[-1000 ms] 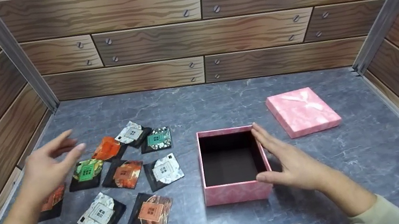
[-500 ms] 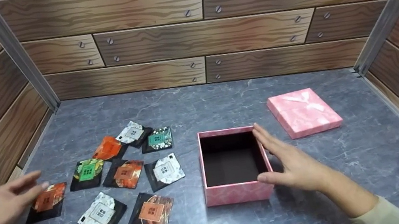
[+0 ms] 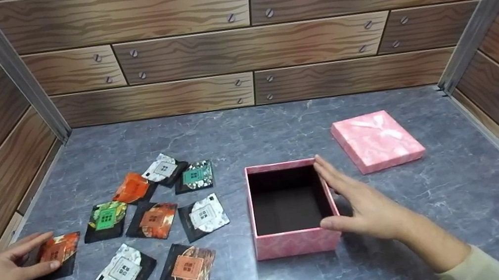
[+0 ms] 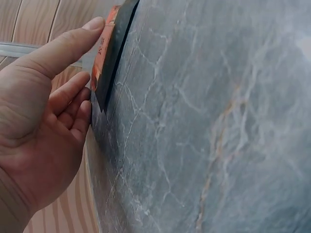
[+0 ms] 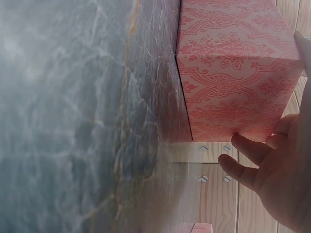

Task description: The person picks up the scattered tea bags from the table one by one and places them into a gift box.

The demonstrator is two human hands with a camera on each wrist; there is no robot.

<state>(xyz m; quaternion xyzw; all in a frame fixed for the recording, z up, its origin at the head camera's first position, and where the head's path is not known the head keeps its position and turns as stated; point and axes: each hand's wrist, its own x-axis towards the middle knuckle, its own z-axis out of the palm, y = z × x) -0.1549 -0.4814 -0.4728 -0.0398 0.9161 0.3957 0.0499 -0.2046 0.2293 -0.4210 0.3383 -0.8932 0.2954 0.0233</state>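
My left hand point(image 3: 7, 271) is at the leftmost flat square packet point(image 3: 65, 245), which is black with an orange-red print. Its thumb lies over the packet's near part, and the index finger reaches along the far left side. In the left wrist view, that packet point(image 4: 111, 53) appears nearly edge-on beside the thumb. My right hand point(image 3: 370, 206) rests against the right side of a lidless pink box point(image 3: 296, 243). The thumb is at the near corner and the fingers extend to the far one. Loosely spread fingers touch the patterned box wall point(image 5: 233, 97) in the right wrist view.
Several similar packets lie scattered left of the box, including a green one point(image 3: 106, 220), a white one point(image 3: 125, 270) and a copper-toned one point(image 3: 187, 268). A pink lid with a bow point(image 3: 378, 139) lies at the back right. Wood-patterned walls point(image 3: 186, 57) enclose the table.
My left hand has moved left and down from above the packets onto the leftmost packet. The right hand has stayed against the box.
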